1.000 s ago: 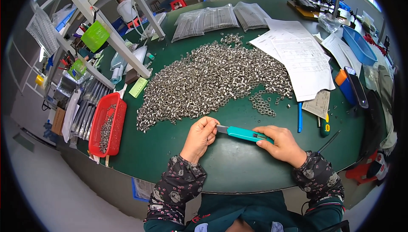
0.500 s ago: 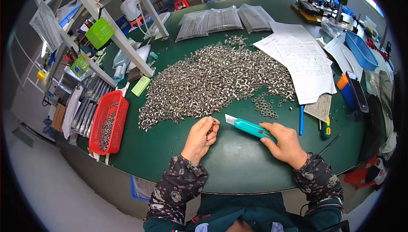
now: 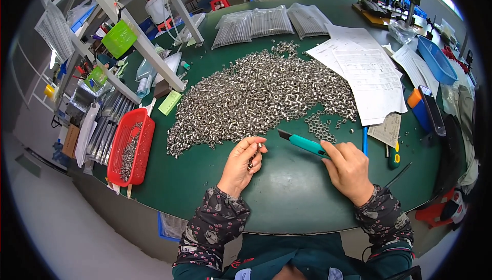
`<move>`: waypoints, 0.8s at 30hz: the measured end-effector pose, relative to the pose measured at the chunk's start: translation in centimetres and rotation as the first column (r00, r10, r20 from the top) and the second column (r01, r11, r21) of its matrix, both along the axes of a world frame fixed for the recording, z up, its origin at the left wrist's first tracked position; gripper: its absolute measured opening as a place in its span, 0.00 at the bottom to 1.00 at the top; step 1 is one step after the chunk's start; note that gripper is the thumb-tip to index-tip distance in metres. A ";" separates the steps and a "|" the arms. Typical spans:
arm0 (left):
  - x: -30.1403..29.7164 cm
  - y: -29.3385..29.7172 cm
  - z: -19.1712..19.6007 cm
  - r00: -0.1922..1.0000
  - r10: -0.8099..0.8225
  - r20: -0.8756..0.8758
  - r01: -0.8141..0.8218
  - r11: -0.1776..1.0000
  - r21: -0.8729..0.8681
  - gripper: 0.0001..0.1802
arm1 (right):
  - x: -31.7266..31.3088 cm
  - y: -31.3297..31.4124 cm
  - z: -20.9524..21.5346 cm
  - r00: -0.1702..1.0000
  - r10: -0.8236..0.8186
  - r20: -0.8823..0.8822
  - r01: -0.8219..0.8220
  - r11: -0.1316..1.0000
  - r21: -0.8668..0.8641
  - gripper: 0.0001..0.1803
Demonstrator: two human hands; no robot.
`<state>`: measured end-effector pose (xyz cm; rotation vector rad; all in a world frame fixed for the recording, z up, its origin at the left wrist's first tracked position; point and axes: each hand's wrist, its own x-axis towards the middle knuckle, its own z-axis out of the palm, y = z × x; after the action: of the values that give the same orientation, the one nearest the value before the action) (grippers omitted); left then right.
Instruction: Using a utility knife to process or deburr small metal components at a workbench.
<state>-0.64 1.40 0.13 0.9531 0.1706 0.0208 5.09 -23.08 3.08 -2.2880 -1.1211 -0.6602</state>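
One left hand [image 3: 237, 164], grip pinching several metal rings [image 3: 259, 146], one right hand [image 3: 350, 167], grip closed round one teal knife [image 3: 306, 144]

Teal knife handle [image 3: 307, 144]; silvery rings [image 3: 256, 95]; black floral sleeves [image 3: 214, 218].

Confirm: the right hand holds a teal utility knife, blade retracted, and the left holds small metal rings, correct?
No: the head view shows the blade extended. The right hand does hold the teal utility knife, the left hand small metal rings.
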 end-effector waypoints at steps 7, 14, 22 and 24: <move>-0.1 0.0 0.1 1.000 0.004 -0.015 -0.004 1.000 0.031 0.09 | -0.3 -0.1 -0.2 0.975 0.030 -0.221 -0.024 0.999 0.030 0.19; -0.1 0.1 -0.1 0.999 0.004 -0.040 -0.003 1.000 0.028 0.07 | -0.2 0.0 -0.4 0.919 0.122 -0.375 -0.084 0.990 0.117 0.18; -0.1 0.1 0.2 0.998 -0.016 -0.053 0.016 1.000 0.006 0.07 | 0.0 -0.2 -0.8 0.849 0.194 -0.492 -0.130 0.978 0.162 0.17; -0.1 0.0 0.2 0.999 -0.009 -0.051 0.009 1.000 0.003 0.07 | 0.0 -0.2 -0.8 0.843 0.200 -0.499 -0.135 0.977 0.163 0.17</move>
<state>-0.74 1.38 0.29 0.9582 0.2137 -0.0112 5.06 -23.25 2.27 -2.0498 -0.9678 -0.0297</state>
